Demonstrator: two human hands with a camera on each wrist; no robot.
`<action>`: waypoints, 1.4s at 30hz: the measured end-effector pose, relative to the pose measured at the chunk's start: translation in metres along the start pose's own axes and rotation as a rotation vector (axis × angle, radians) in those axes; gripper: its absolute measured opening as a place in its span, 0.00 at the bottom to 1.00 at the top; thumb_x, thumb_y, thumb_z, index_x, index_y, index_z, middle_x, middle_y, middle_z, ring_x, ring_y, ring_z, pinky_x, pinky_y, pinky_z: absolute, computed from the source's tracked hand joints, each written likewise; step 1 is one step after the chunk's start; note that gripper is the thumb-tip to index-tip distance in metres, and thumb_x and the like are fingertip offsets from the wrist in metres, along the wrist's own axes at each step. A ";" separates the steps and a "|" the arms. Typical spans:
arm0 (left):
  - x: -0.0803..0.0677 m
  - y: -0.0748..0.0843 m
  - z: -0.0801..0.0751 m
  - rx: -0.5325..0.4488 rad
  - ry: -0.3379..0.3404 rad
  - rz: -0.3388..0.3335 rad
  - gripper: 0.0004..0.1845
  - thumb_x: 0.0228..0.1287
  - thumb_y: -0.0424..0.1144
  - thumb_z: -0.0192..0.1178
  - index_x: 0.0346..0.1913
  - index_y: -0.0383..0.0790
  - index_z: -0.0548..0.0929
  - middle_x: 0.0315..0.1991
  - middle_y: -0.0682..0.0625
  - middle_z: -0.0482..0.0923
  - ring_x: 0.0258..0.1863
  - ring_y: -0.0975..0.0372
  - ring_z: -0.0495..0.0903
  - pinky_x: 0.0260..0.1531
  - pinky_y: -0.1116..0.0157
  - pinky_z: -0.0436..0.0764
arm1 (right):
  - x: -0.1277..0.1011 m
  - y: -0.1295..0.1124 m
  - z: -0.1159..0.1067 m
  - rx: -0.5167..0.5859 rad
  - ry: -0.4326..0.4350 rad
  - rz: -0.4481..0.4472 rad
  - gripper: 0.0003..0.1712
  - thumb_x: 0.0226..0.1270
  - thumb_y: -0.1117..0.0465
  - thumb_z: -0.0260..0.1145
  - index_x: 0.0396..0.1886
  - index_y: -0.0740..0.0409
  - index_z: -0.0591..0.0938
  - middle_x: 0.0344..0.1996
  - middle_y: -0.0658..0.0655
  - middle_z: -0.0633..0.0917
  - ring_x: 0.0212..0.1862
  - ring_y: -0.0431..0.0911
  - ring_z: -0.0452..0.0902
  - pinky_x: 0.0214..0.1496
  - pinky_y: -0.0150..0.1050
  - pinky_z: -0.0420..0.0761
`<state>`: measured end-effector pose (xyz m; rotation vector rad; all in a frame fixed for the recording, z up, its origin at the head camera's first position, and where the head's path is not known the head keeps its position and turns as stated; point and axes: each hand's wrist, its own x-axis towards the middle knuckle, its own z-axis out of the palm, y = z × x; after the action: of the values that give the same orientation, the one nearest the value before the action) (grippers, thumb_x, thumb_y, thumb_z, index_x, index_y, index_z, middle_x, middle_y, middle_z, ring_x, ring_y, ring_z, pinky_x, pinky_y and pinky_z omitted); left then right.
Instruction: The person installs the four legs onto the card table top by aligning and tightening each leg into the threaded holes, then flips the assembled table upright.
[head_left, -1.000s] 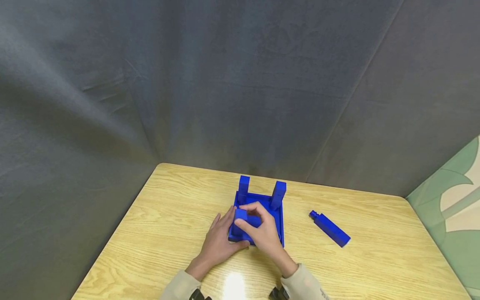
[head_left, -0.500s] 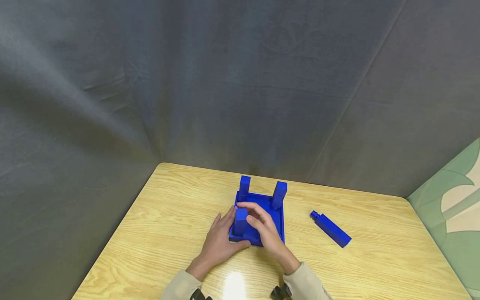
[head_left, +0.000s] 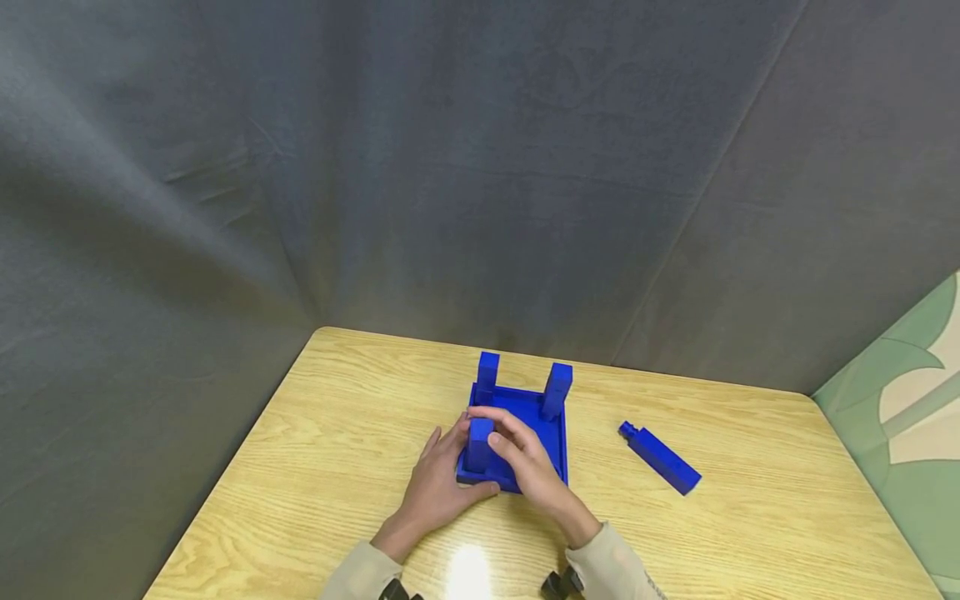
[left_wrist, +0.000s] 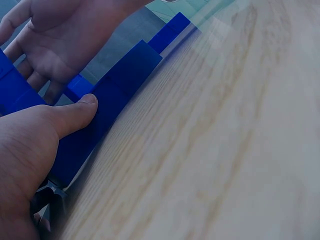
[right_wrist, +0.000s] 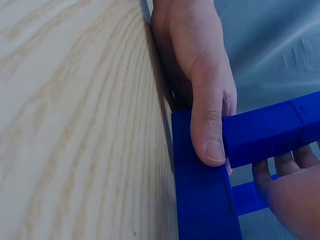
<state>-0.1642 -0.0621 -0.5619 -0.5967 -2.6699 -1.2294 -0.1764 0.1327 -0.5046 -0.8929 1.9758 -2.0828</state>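
Since a second ago the blue block in the near-left corner of the base has gone from leaning under the fingers to standing upright, and the right hand has drawn in closer around it.

Head view: a blue square base [head_left: 551, 440] sits at the middle of the wooden tabletop [head_left: 315, 433]. Two blue posts stand at its far corners, the far-left post [head_left: 487, 372] and the far-right post [head_left: 557, 389]. The near-left post [head_left: 478, 443] stands upright at about 7 o'clock of the base. The right hand [head_left: 528, 462] has its grip clamped on this post, fingers curled over its top and right side. The left hand [head_left: 438, 479] lies against the base's left edge, fingers fairly straight, thumb along the near edge. A loose blue block [head_left: 660, 457] with a peg at one end lies flat on the tabletop at 3 o'clock of the base, well apart.

Left wrist view: the left thumb [left_wrist: 75, 112] presses the base's outer wall [left_wrist: 115, 100]; the right palm [left_wrist: 60, 35] is open above.

Right wrist view: a left-hand finger [right_wrist: 210, 120] touches both the post [right_wrist: 272, 132] and the base rim [right_wrist: 200, 200]
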 end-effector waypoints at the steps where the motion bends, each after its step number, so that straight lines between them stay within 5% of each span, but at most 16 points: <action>1: 0.000 0.000 0.000 0.003 0.000 -0.002 0.57 0.60 0.60 0.81 0.85 0.35 0.68 0.85 0.41 0.66 0.84 0.47 0.67 0.88 0.40 0.52 | 0.000 0.000 0.000 -0.009 0.004 0.000 0.25 0.91 0.65 0.52 0.79 0.68 0.75 0.76 0.77 0.74 0.78 0.55 0.74 0.76 0.33 0.75; 11: 0.000 0.003 0.000 -0.011 -0.015 -0.033 0.61 0.60 0.59 0.81 0.89 0.39 0.62 0.87 0.42 0.63 0.84 0.48 0.66 0.89 0.42 0.50 | -0.002 -0.004 0.009 -0.161 0.129 -0.033 0.22 0.85 0.67 0.63 0.73 0.63 0.80 0.72 0.72 0.81 0.74 0.40 0.76 0.77 0.32 0.74; 18: -0.001 0.001 -0.001 -0.001 -0.033 -0.034 0.60 0.61 0.61 0.80 0.90 0.43 0.61 0.88 0.41 0.60 0.86 0.49 0.63 0.89 0.44 0.48 | -0.002 -0.004 0.015 -0.334 0.289 -0.005 0.19 0.79 0.65 0.72 0.65 0.60 0.84 0.63 0.61 0.88 0.65 0.47 0.82 0.69 0.41 0.83; 28: -0.001 -0.001 0.000 0.010 -0.007 -0.010 0.62 0.60 0.63 0.80 0.88 0.35 0.61 0.86 0.38 0.62 0.84 0.46 0.66 0.88 0.41 0.51 | 0.000 -0.004 0.021 -0.485 0.380 -0.049 0.18 0.72 0.65 0.79 0.58 0.55 0.85 0.54 0.51 0.91 0.55 0.48 0.87 0.61 0.47 0.88; 37: -0.002 0.001 -0.001 -0.002 -0.041 -0.052 0.62 0.61 0.63 0.80 0.89 0.40 0.60 0.88 0.41 0.59 0.86 0.48 0.62 0.90 0.45 0.47 | -0.001 -0.002 0.020 -0.481 0.374 -0.115 0.14 0.78 0.67 0.72 0.59 0.57 0.86 0.52 0.53 0.91 0.55 0.51 0.87 0.62 0.46 0.88; 42: -0.001 0.002 -0.001 -0.016 -0.031 -0.052 0.62 0.61 0.60 0.81 0.89 0.37 0.59 0.88 0.42 0.59 0.86 0.48 0.63 0.89 0.44 0.47 | -0.001 -0.002 0.015 -0.379 0.306 -0.116 0.16 0.81 0.70 0.64 0.64 0.60 0.85 0.57 0.62 0.89 0.59 0.54 0.84 0.67 0.39 0.84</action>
<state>-0.1623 -0.0619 -0.5598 -0.5567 -2.7198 -1.2660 -0.1678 0.1205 -0.5032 -0.7971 2.5999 -2.0416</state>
